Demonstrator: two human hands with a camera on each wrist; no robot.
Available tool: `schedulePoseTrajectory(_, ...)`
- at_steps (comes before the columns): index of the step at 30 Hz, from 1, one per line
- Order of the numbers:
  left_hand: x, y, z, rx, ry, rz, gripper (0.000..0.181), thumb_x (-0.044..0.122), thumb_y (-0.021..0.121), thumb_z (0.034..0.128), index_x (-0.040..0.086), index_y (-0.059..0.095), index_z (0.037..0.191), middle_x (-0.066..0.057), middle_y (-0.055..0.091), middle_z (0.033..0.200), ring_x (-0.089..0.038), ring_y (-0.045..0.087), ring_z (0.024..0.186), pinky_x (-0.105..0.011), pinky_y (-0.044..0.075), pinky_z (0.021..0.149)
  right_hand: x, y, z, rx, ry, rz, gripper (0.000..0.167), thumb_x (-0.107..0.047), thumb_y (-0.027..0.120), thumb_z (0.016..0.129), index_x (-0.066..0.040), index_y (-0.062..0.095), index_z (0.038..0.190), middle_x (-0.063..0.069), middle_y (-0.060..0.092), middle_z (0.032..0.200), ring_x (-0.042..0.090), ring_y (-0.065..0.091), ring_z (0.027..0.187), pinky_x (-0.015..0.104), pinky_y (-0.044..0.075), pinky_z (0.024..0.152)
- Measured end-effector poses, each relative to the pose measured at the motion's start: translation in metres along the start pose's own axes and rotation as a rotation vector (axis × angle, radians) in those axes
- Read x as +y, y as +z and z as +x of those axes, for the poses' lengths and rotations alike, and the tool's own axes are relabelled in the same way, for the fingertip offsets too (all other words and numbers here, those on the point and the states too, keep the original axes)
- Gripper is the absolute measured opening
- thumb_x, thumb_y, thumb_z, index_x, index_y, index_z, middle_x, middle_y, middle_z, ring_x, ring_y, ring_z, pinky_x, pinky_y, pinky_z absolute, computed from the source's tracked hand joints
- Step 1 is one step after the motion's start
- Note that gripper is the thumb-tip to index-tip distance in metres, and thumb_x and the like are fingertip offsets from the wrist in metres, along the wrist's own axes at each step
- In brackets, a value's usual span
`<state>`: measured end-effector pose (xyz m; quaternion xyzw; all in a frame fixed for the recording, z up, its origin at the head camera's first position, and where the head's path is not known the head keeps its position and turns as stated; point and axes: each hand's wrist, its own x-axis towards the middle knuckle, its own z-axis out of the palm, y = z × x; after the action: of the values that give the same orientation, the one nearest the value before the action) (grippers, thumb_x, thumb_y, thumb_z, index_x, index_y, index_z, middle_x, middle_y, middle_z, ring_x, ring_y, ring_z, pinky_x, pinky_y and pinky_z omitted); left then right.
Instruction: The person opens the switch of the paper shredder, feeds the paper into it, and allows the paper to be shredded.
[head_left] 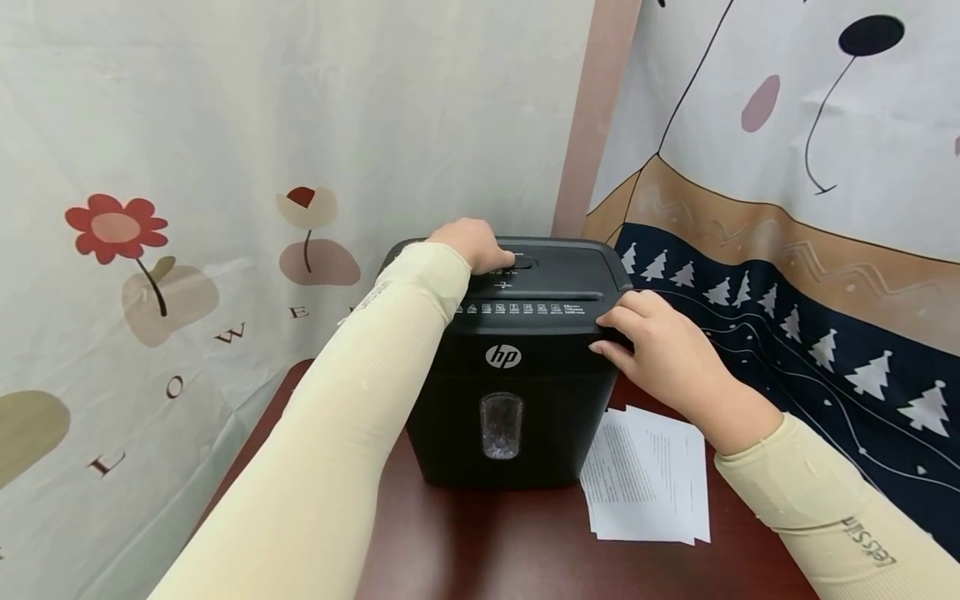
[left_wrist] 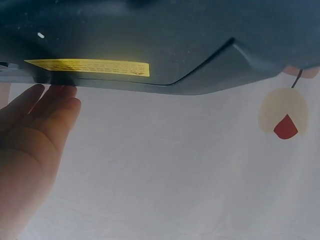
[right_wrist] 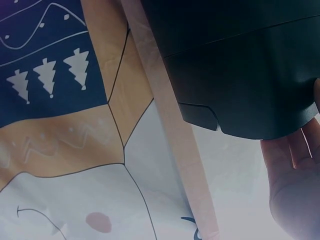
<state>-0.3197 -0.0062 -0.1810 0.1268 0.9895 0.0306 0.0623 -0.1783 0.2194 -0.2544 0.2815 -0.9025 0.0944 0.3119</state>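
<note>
A black paper shredder [head_left: 457, 400] with an hp logo and a small window in its front stands upright on the table. My left hand [head_left: 471, 243] lies over the top of its lid, the thumb at the slide switch. In the left wrist view, the extended fingers [left_wrist: 59, 107] touch the lid near a yellow label [left_wrist: 100, 66]. With the right hand [head_left: 660, 346] I grip the front right corner of the lid, fingers on top and thumb against the front. That hand [right_wrist: 295, 185] also shows at the shredder's edge in the right wrist view.
Printed paper sheets [head_left: 648, 479] lie in a loose stack right of the shredder on the dark red table [head_left: 465, 542]. Behind hangs a pale curtain [head_left: 420, 100] with flowers. A patterned cloth [head_left: 825, 317] with trees hangs close along the right.
</note>
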Motion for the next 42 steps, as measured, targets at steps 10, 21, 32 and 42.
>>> schedulePoseTrajectory(10, -0.001, 0.0, -0.002, -0.029, 0.008, 0.01, 0.058, 0.055, 0.046, 0.0924, 0.011, 0.06, 0.129, -0.009, 0.051, 0.14, -0.025, 0.052, 0.119, -0.04, 0.043, 0.101, -0.001, 0.002, -0.002, 0.014, -0.007, 0.007, 0.024, -0.011, 0.083, 0.075, -0.002, 0.07, 0.094, 0.009, 0.063, 0.09, 0.023, 0.056, 0.084, 0.037, 0.056, 0.068)
schedulePoseTrajectory(21, 0.008, -0.001, -0.001, -0.034, 0.01, 0.029, 0.056, 0.054, 0.045, 0.0946, 0.012, 0.061, 0.127, -0.009, 0.051, 0.139, -0.024, 0.052, 0.115, -0.041, 0.042, 0.101, -0.001, -0.001, -0.005, 0.02, -0.008, -0.009, 0.025, -0.01, 0.083, 0.074, -0.002, 0.07, 0.094, 0.01, 0.063, 0.092, 0.023, 0.056, 0.084, 0.037, 0.056, 0.068)
schedulePoseTrajectory(32, 0.006, -0.01, -0.004, -0.035, 0.007, 0.066, 0.048, 0.044, 0.044, 0.0972, 0.009, 0.06, 0.126, -0.01, 0.052, 0.137, -0.024, 0.051, 0.113, -0.04, 0.042, 0.102, -0.001, -0.005, -0.001, 0.046, -0.023, -0.003, 0.025, -0.009, 0.083, 0.074, -0.001, 0.07, 0.094, 0.01, 0.063, 0.091, 0.023, 0.056, 0.084, 0.037, 0.056, 0.067)
schedulePoseTrajectory(42, 0.001, -0.006, -0.007, -0.075, 0.018, 0.041, 0.051, 0.045, 0.042, 0.0983, 0.008, 0.057, 0.131, -0.011, 0.047, 0.143, -0.025, 0.049, 0.119, -0.041, 0.039, 0.105, -0.002, 0.001, -0.002, 0.014, 0.002, 0.0, 0.023, -0.01, 0.082, 0.075, -0.001, 0.07, 0.093, 0.009, 0.063, 0.091, 0.023, 0.055, 0.083, 0.036, 0.055, 0.067)
